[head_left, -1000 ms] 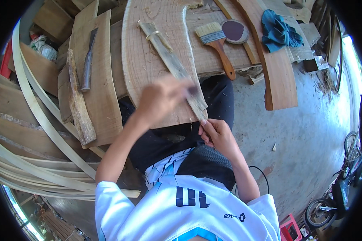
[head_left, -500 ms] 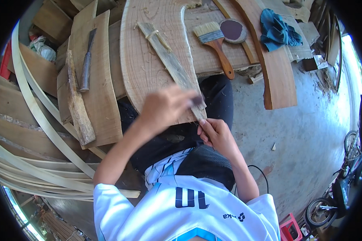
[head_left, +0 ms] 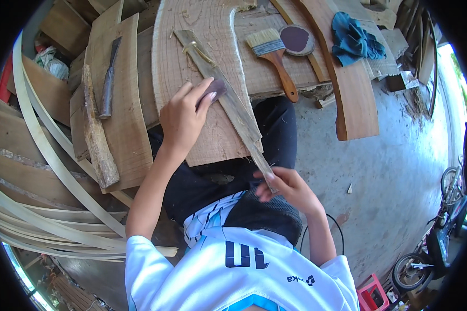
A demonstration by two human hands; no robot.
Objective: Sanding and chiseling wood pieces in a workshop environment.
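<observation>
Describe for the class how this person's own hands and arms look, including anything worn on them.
The left hand and right hand are ungloved, with no watch or bracelet visible. Both forearms are uncovered; the sleeves are short and white.

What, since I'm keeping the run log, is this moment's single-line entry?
left hand: holding dark piece; right hand: at near end of narrow strip; strip: across wide board, overhanging its edge
</observation>
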